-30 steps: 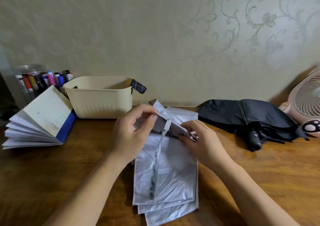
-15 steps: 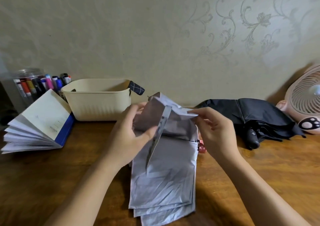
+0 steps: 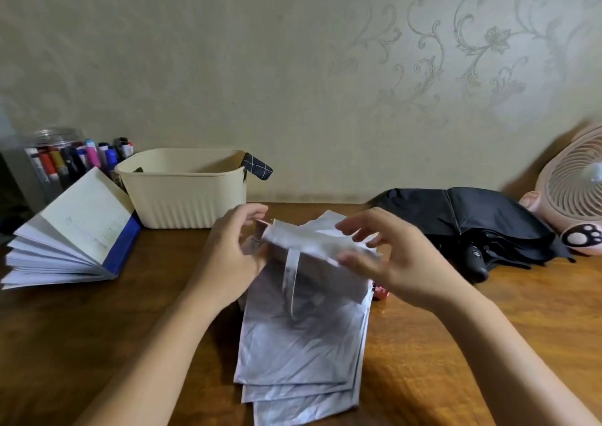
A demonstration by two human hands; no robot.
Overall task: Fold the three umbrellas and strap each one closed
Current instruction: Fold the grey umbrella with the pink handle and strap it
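Observation:
A silver-grey umbrella lies on the wooden table in front of me, its flat panels stacked towards the near edge. Its far end is lifted and rolled over. My left hand grips that lifted end from the left. My right hand holds the rolled fabric from the right, thumb below and fingers above. The umbrella's strap hangs loose from the roll. A black umbrella lies unfolded at the back right, its handle pointing towards me. A dark checked item pokes over the basket's right end.
A cream plastic basket stands at the back left. Beside it lie an open fanned book and a jar of markers. A pink desk fan stands at the far right. A small red thing shows under my right hand.
Both hands have rolled the umbrella's far end over towards me, and my right hand has shifted onto the roll. The strap has swung free and hangs lower.

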